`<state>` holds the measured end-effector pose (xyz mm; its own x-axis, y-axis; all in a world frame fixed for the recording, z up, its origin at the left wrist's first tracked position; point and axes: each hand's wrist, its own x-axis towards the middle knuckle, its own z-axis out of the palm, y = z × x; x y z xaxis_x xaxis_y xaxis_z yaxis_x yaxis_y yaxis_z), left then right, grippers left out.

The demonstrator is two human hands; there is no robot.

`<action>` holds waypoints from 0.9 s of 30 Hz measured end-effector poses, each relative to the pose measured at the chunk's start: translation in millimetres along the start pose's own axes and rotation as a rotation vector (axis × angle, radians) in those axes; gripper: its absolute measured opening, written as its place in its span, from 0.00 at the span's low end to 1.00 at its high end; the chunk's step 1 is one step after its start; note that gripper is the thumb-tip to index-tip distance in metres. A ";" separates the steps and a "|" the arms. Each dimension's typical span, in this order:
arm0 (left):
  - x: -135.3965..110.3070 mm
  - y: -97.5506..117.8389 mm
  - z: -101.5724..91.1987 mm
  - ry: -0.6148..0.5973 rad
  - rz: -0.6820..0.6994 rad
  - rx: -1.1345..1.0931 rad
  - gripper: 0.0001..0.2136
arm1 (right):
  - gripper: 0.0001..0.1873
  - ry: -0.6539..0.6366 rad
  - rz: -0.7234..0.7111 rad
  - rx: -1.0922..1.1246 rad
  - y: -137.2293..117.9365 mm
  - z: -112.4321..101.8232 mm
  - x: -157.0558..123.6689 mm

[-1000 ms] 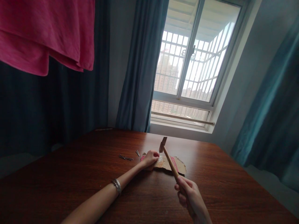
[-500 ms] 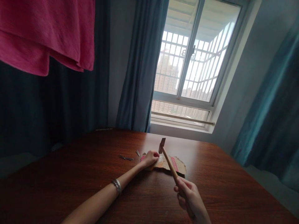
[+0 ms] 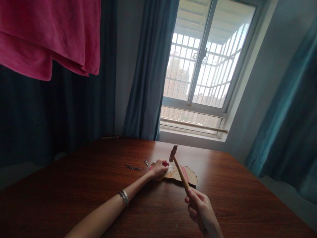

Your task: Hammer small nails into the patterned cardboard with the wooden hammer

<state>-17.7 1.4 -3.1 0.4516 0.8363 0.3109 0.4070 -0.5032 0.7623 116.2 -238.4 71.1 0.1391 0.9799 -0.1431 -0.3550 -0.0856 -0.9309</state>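
Observation:
My right hand [image 3: 201, 211] is wrapped round the wooden handle of a small hammer [image 3: 178, 170], whose metal head is raised just above my left hand. My left hand [image 3: 159, 168] rests with fingers pinched on a flat piece of cardboard [image 3: 189, 175] with pink stripes. What it pinches is too small to make out. A bracelet [image 3: 123, 197] sits on my left wrist.
Several loose nails [image 3: 133, 167] lie on the dark wooden table [image 3: 74, 185] left of the cardboard. Beyond the table are a barred window [image 3: 203, 72], teal curtains [image 3: 148, 72] on both sides and a pink cloth [image 3: 49, 36] hanging at top left.
The hammer head dipped slightly toward my left hand and has come back up to about where it was. My left hand has stayed on the cardboard.

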 end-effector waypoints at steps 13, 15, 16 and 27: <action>-2.9 10.6 -6.0 -0.027 -0.084 -0.178 0.11 | 0.21 -0.030 -0.027 -0.040 1.4 -0.6 1.7; -3.4 12.0 -6.3 -0.028 -0.091 -0.156 0.11 | 0.21 -0.039 -0.034 -0.043 1.5 0.1 1.9; -3.4 12.0 -6.3 -0.030 -0.092 -0.148 0.11 | 0.21 -0.040 -0.031 -0.046 1.5 0.5 1.9; 0.9 -0.7 0.2 -0.022 -0.023 -0.111 0.10 | 0.22 -0.026 -0.031 -0.052 2.5 0.0 3.0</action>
<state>-17.4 2.4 -3.5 0.4607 0.8417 0.2814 0.3272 -0.4558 0.8277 115.7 -235.7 68.3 0.1248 0.9866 -0.1055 -0.3025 -0.0634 -0.9510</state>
